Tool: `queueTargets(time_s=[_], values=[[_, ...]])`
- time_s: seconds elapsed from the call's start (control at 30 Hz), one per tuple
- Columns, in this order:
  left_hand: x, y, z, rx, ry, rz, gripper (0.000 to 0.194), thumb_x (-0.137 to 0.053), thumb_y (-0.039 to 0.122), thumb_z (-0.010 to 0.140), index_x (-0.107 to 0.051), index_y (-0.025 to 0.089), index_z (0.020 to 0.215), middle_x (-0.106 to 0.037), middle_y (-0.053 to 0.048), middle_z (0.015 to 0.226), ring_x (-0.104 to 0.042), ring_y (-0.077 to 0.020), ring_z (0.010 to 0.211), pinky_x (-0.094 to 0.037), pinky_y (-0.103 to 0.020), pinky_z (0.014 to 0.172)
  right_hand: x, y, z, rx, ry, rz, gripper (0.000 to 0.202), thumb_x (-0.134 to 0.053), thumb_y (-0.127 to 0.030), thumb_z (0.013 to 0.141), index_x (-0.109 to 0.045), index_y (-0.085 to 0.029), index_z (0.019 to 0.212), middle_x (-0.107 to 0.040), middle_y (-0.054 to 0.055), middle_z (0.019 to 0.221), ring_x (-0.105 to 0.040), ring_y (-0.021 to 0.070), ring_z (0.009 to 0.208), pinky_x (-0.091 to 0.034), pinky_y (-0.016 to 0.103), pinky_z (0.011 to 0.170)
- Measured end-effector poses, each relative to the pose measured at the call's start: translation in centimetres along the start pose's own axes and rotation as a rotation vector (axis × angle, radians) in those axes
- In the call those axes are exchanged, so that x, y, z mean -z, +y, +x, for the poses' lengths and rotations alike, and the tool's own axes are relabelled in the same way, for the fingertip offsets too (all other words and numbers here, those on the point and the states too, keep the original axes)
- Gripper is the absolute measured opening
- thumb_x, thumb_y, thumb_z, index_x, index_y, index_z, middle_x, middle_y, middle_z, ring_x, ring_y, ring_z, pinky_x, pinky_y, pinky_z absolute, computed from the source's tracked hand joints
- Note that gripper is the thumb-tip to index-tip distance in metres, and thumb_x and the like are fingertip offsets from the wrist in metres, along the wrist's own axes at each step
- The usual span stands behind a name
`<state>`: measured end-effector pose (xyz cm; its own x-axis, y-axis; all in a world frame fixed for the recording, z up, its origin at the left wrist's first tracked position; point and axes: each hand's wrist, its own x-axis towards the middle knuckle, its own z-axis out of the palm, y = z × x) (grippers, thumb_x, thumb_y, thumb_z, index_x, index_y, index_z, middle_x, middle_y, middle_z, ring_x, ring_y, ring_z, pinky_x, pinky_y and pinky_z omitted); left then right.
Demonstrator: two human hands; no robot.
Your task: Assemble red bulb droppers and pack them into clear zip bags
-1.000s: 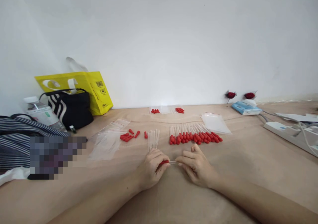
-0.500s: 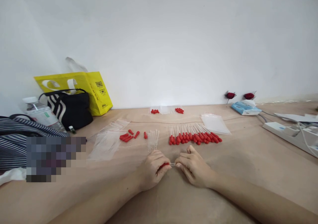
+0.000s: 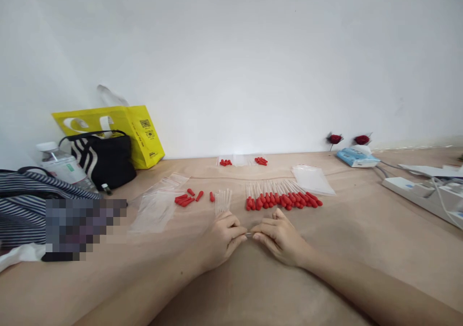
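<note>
Both hands meet low in the middle over the table. My left hand [image 3: 224, 239] is closed in a pinch; the red bulb inside it is now hidden by the fingers. My right hand [image 3: 278, 239] pinches a thin clear tube [image 3: 249, 234], a short piece of which shows between the two hands. Just beyond my left hand lie several clear tubes [image 3: 223, 200], side by side. Past my right hand is a row of clear droppers with red bulbs [image 3: 284, 200]. Loose red bulbs [image 3: 184, 200] lie to the left of the tubes.
Clear plastic bags [image 3: 154, 212] lie at the left, another bag [image 3: 313, 180] behind the droppers. Two small red groups [image 3: 225, 162] sit near the wall. A yellow bag [image 3: 144, 138], black bag [image 3: 112, 159] and bottle [image 3: 65, 164] stand left; a tissue pack [image 3: 357, 157] and power strip [image 3: 415, 196] lie right.
My hands have come slightly closer together and moved a little away from me. The red bulb seen in my left hand is now covered, and less of the tube shows.
</note>
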<state>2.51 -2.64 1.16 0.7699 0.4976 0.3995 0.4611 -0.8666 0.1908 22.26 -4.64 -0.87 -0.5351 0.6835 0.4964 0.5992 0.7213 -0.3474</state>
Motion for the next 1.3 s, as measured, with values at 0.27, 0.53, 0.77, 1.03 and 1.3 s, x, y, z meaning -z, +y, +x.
queueTargets(time_s=[0.27, 0.53, 0.77, 1.03, 1.3], values=[[3.0, -2.0, 1.6, 0.411, -0.005, -0.009, 0.02, -0.043, 0.018, 0.082, -0.061, 0.016, 0.074, -0.06, -0.003, 0.073, -0.054, -0.0152, 0.068, -0.039, -0.024, 0.062, 0.8, 3.7, -0.9, -0.259, 0.473, -0.067, 0.018, -0.046, -0.028, 0.083, -0.058, -0.019, 0.093, -0.059, 0.006, 0.081, -0.054, 0.0168, 0.074, -0.037, 0.03, 0.063], [-0.6, -5.0, 7.9, 0.804, -0.04, -0.1, 0.013, -0.053, 0.021, 0.076, -0.052, 0.017, 0.088, -0.061, 0.003, 0.058, -0.055, -0.0126, 0.05, -0.036, -0.02, 0.049, 1.3, 4.6, -1.7, -0.252, 0.393, -0.152, 0.014, -0.047, -0.021, 0.079, -0.059, -0.02, 0.087, -0.055, 0.007, 0.085, -0.053, 0.0179, 0.078, -0.041, 0.03, 0.062], [-1.9, -5.5, 9.0, 0.847, -0.089, -0.122, 0.01, -0.045, 0.02, 0.081, -0.05, 0.016, 0.087, -0.06, 0.002, 0.053, -0.056, -0.0117, 0.042, -0.037, -0.019, 0.044, 1.0, 4.6, -1.4, -0.255, 0.345, -0.168, 0.015, -0.046, -0.019, 0.079, -0.059, -0.019, 0.085, -0.054, 0.006, 0.083, -0.052, 0.0163, 0.074, -0.038, 0.029, 0.061], [3.0, -7.0, 3.7, 0.761, 0.01, 0.057, 0.015, -0.046, 0.024, 0.077, -0.059, 0.017, 0.074, -0.065, -0.002, 0.072, -0.059, -0.0159, 0.068, -0.039, -0.022, 0.058, 0.8, 3.6, -1.1, -0.161, 0.303, -0.281, 0.014, -0.047, -0.015, 0.077, -0.06, -0.019, 0.077, -0.059, 0.001, 0.068, -0.049, 0.0136, 0.067, -0.026, 0.031, 0.065], [5.4, -9.6, -2.4, 0.84, 0.109, 0.264, 0.018, -0.049, 0.032, 0.074, -0.059, 0.019, 0.068, -0.064, -0.003, 0.078, -0.056, -0.0198, 0.075, -0.039, -0.026, 0.063, -2.6, 0.9, 2.8, -0.018, 0.267, -0.436, 0.017, -0.048, -0.021, 0.077, -0.057, -0.018, 0.063, -0.057, 0.001, 0.059, -0.044, 0.014, 0.064, -0.019, 0.032, 0.063]])
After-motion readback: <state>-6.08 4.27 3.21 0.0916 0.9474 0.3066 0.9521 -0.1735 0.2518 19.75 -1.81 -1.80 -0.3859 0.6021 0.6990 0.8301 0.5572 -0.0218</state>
